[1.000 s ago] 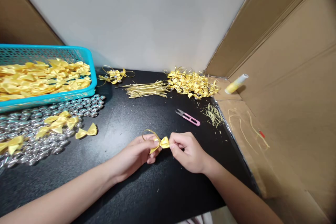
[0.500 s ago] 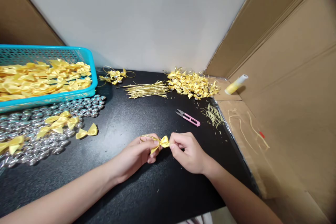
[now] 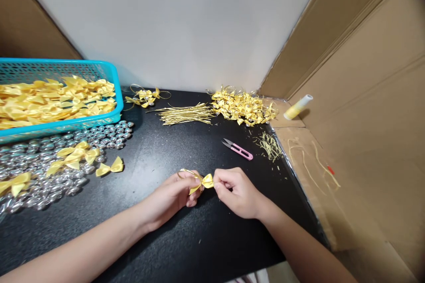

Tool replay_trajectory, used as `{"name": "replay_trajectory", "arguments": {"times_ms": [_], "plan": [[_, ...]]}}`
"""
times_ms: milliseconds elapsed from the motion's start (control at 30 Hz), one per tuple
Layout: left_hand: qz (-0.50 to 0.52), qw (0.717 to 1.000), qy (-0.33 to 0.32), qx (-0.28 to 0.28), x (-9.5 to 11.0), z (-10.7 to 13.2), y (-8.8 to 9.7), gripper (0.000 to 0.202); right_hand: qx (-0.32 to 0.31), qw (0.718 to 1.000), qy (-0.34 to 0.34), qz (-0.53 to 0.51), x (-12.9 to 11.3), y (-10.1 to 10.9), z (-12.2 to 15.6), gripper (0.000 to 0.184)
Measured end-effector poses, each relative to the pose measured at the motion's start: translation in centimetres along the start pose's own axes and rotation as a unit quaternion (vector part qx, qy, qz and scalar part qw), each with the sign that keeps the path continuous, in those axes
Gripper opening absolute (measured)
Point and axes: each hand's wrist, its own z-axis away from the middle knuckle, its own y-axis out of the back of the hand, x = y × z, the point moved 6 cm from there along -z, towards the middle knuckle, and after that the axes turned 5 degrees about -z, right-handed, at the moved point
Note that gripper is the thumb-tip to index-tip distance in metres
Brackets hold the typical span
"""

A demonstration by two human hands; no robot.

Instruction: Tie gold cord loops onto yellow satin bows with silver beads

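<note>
Above the near part of the black table, my left hand (image 3: 181, 190) pinches a yellow ribbon bow (image 3: 208, 181) between thumb and fingers. A loop of gold cord (image 3: 186, 170) curves up from the bow over that thumb. My right hand (image 3: 236, 190) is closed at the bow's right end, its fingertips pressed together there; whether they grip the ribbon or a cord end is hidden. Pink thread snips (image 3: 241, 151) lie just beyond my right hand. Off to the left a single yellow bow (image 3: 110, 166) rests on the table.
A turquoise basket (image 3: 117, 93) of yellow bows stands at left, with many silver beads (image 3: 66, 183) before it. Gold cords (image 3: 186, 114) and a heap of bows with cords (image 3: 242, 105) lie at the back. Thread scraps (image 3: 270, 146) and a yellow spool (image 3: 299, 107) are at right.
Both hands keep their grip in almost the same place. The bow has turned slightly between them; everything else on the table stays put.
</note>
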Motion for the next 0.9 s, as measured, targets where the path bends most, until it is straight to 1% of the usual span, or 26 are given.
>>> {"name": "replay_trajectory", "arguments": {"times_ms": [300, 467, 567, 800, 900], "plan": [[-0.004, 1.000, 0.003, -0.004, -0.28, -0.20, 0.19, 0.029, -0.011, 1.000, -0.015, -0.006, 0.26, -0.17, 0.00, 0.023], [0.008, 1.000, 0.001, -0.002, -0.20, -0.17, 0.23, 0.025, -0.001, 0.999, -0.017, -0.038, 0.35, -0.01, -0.03, 0.023], [0.015, 1.000, -0.001, -0.007, -0.14, -0.22, 0.22, 0.027, 0.002, 0.998, -0.016, -0.058, 0.47, 0.11, -0.02, 0.023], [0.016, 1.000, -0.002, -0.007, -0.21, -0.26, 0.23, 0.026, 0.001, 0.998, -0.015, -0.057, 0.38, 0.01, 0.00, 0.023], [0.018, 1.000, 0.000, 0.001, -0.13, -0.22, 0.15, 0.025, 0.006, 0.998, -0.017, -0.057, 0.38, -0.06, -0.07, 0.023]]}}
